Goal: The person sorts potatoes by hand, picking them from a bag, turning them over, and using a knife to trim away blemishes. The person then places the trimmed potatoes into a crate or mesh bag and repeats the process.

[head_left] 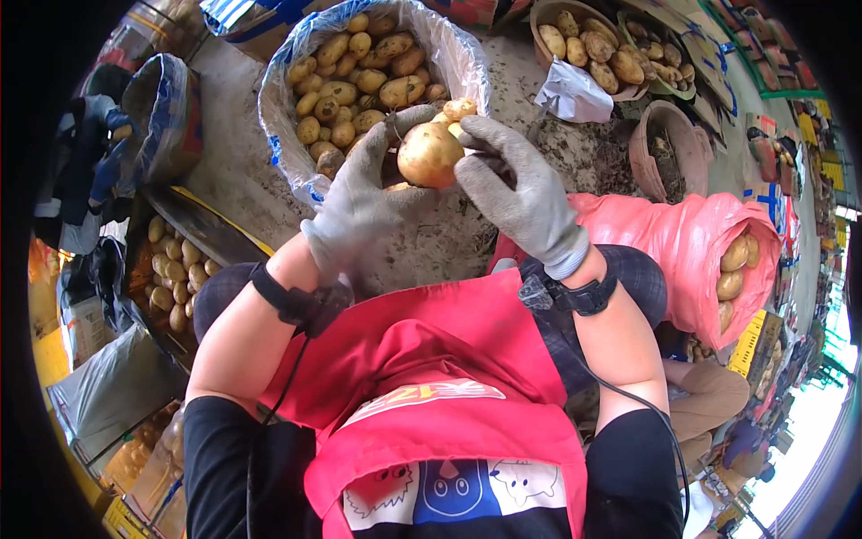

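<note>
A large round potato (429,155) rests in my left hand (364,193), which wears a grey glove and curls its fingers around and beneath it. My right hand (525,198), gloved in grey too, is at the potato's right side with fingers bent and apart, fingertips right at its skin. A few small potatoes (460,109) show just beyond the big one, between the two hands. Behind them stands a box lined with clear plastic (462,58), heaped with potatoes (337,92); my left fingers overlap its near rim in this view.
To the right lies a pink sack (637,238) with potatoes at its mouth. Tubs of potatoes (597,49) and a reddish tub (646,148) stand beyond it. At left is a crate of potatoes (175,269). Other people sit nearby, one with blue gloves (108,166). Dirt covers the floor.
</note>
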### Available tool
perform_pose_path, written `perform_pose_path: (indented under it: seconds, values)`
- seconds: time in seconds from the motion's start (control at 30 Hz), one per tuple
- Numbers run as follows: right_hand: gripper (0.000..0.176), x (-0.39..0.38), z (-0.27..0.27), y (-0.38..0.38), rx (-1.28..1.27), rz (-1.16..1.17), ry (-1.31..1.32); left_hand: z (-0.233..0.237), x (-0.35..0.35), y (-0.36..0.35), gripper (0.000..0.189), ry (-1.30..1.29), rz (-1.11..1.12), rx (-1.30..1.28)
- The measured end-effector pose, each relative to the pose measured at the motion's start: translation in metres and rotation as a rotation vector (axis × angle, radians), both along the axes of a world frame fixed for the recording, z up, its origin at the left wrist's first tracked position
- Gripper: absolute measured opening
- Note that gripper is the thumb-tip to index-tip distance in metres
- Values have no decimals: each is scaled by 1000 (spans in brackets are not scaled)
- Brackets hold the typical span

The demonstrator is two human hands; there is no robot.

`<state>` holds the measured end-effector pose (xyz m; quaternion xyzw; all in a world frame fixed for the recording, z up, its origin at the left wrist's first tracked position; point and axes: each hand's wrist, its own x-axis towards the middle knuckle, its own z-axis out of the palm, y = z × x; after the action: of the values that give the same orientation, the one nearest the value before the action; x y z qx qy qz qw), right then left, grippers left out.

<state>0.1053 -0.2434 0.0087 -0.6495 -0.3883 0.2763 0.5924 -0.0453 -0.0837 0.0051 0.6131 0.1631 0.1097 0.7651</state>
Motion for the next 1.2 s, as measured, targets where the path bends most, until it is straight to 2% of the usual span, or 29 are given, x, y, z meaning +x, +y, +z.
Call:
perform_pose_path:
  seconds: [0.07, 0.1, 0.13, 0.2, 0.23, 0.27, 0.33, 0.4, 0.47, 0.57, 0.63, 0.67, 0.73, 0.8, 0.87, 0.93, 0.97, 1.03, 1.07, 1.1, 1.13, 1.17, 1.2]
  values:
    - [64, -8, 9, -1, -165, 37, -40, -5, 0, -6, 78, 6, 9, 315]
    - [72, -10, -4, 2, -73, 3, -187, -16, 2, -9, 75, -54, 33, 510]
    - [71, -13, 2, 3, -94, -10, -276, -15, 3, -9, 75, -56, 24, 508]
    - [53, -13, 5, 1, -209, -32, -24, -10, 3, -9, 74, -62, -36, 1015]
    - [53, -9, -6, 0, -209, -38, -23, -7, 5, -11, 77, -30, -50, 834]
    - [43, -4, -19, 1, -66, -75, -115, -7, 5, -13, 77, -33, -53, 835]
    - [36, 3, -25, 1, 80, -111, -210, -10, 6, -15, 76, -41, -79, 541]
    - [30, 7, -16, 1, -173, -158, 96, -10, 4, -15, 78, -33, -88, 514]
    - [29, 8, -25, 4, -97, -192, 157, -8, 4, -15, 82, -17, -83, 264]
    - [27, 10, -23, 4, -103, -250, 287, 1, 4, -13, 84, 41, -42, 229]
    - [25, 15, -13, -3, -326, -191, -267, -4, 4, -10, 83, 59, -9, 299]
    - [25, 18, -14, -5, -325, -191, -267, -7, 4, -9, 82, 78, 23, 366]
    - [30, 23, -17, -6, -388, -41, -179, -8, 3, -9, 81, 59, 47, 453]
    - [33, 21, -15, -3, -421, -63, -208, -5, 5, -11, 80, 30, 62, 532]
    - [36, 27, -12, -6, -475, -97, -249, 10, 8, -17, 80, 136, 113, 109]
    - [32, 50, -13, -4, -458, -2, -341, 11, 6, -13, 74, 84, 129, -105]
    - [34, 72, 3, -3, -451, 15, -208, 14, 4, -10, 69, 66, 109, -133]
    - [31, 129, 17, 3, -458, -20, -192, 19, -1, -5, 64, 46, 92, -179]
    - [29, 156, 15, 12, -375, -103, 20, 20, -3, -1, 66, 72, 81, -255]
    - [33, 194, 3, 18, -469, -169, -15, 21, -5, 2, 68, 97, 68, -329]
    - [47, 224, -1, 20, -640, -174, -465, 22, -9, 5, 68, 92, 62, -340]
    - [46, 243, -14, 32, -741, -215, -409, 23, -13, 7, 64, 121, 13, -205]
    - [45, 256, -31, 41, -837, -261, -354, 18, -14, 6, 63, 100, 35, -253]
